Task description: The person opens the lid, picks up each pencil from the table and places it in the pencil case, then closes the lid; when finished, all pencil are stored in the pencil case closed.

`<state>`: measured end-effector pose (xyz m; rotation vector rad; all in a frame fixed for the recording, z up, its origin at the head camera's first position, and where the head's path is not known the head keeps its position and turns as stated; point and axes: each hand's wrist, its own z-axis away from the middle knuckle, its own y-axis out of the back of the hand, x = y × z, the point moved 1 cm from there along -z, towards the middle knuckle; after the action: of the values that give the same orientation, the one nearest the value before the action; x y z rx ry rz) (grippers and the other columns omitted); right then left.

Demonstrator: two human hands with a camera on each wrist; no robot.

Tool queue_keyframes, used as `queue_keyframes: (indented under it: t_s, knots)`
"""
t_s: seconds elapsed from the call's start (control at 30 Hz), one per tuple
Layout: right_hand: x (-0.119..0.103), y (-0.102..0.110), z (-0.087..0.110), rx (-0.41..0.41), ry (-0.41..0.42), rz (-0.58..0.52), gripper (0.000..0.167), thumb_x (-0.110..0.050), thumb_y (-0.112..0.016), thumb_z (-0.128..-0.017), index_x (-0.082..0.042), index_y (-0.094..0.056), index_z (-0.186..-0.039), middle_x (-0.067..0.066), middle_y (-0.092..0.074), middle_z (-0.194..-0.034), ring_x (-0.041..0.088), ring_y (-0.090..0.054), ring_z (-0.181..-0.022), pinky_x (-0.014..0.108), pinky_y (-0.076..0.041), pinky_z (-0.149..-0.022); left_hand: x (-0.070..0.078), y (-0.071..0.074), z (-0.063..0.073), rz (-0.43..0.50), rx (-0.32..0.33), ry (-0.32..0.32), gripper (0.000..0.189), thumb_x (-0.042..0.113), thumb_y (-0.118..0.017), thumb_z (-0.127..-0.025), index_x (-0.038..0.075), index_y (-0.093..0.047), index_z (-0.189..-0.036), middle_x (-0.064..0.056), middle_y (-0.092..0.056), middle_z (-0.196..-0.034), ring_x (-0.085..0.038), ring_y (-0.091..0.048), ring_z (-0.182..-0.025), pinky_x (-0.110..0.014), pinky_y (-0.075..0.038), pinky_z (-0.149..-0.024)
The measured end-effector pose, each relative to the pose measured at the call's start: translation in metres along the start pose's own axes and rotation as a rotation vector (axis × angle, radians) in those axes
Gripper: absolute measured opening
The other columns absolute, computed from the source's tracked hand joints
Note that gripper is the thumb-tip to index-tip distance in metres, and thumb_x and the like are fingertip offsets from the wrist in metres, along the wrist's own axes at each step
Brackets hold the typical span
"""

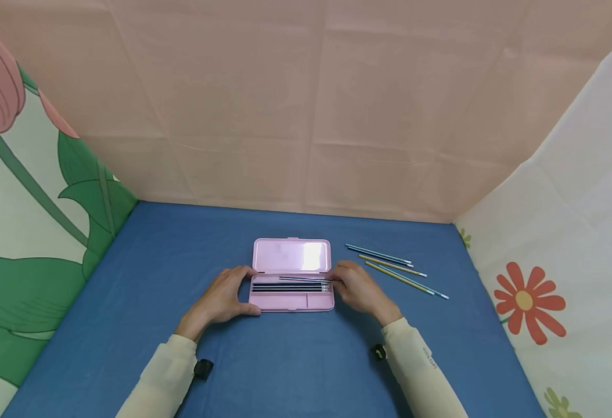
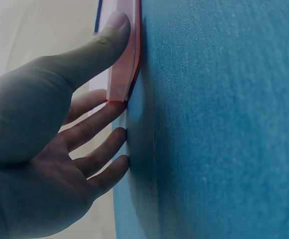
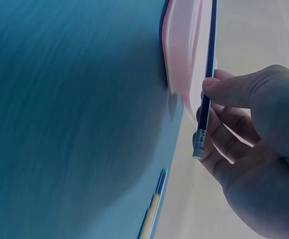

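Observation:
A pink pencil case [image 1: 280, 302] lies with its lid raised, and several dark pencils [image 1: 285, 287] rest side by side inside it. My left hand [image 1: 227, 296] holds the case at its left end; the thumb [image 2: 115, 30] presses on the front wall and the index finger is near the back corner. Over the tray, my right hand [image 1: 358, 287] pinches a dark blue pencil [image 3: 210, 64] between thumb and fingers near its eraser end. That pencil lies roughly lengthwise above the others, its eraser end pointing to the right.
Right of the case, several loose pencils [image 1: 400, 278] in blue, teal and yellow lie at a slant on the blue cloth [image 1: 285, 366]. The open lid [image 1: 290, 255] leans back behind the tray. A beige backdrop and flower-printed side panels [image 1: 546, 232] enclose the table.

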<state>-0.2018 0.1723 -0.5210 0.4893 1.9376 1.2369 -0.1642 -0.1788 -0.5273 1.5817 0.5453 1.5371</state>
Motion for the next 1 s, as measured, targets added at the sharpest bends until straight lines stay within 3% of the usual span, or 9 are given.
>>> queue_keyframes:
  t_s: [0.23, 0.5, 1.0]
  knots:
    - [-0.013, -0.012, -0.017, -0.036, -0.014, 0.008, 0.019, 0.002, -0.076, -0.103, -0.007, -0.086, -0.117, 0.007, -0.078, -0.110, 0.022, -0.072, -0.102, 0.046, -0.066, -0.097, 0.000, 0.000, 0.000, 0.004, 0.006, -0.005, 0.086, 0.034, -0.107, -0.078, 0.008, -0.064, -0.148, -0.021, -0.063, -0.161, -0.049, -0.054, -0.152, -0.072, -0.043, -0.127]
    - [-0.020, -0.023, -0.031, -0.035, 0.057, 0.031, 0.019, 0.000, -0.075, -0.104, -0.007, -0.086, -0.117, 0.007, -0.080, -0.112, 0.024, -0.075, -0.108, 0.044, -0.065, -0.101, 0.000, 0.000, 0.000, 0.006, 0.001, -0.001, 0.086, 0.034, -0.106, -0.079, 0.008, -0.063, -0.150, -0.021, -0.062, -0.162, -0.048, -0.053, -0.152, -0.072, -0.044, -0.127]
    - [-0.028, -0.037, -0.040, -0.021, 0.073, 0.033, 0.020, 0.001, -0.074, -0.105, -0.008, -0.087, -0.116, 0.008, -0.078, -0.110, 0.022, -0.071, -0.101, 0.039, -0.065, -0.096, -0.001, -0.001, -0.001, 0.008, 0.001, 0.001, 0.088, 0.033, -0.107, -0.079, 0.007, -0.063, -0.151, -0.021, -0.062, -0.161, -0.048, -0.053, -0.152, -0.072, -0.043, -0.127]
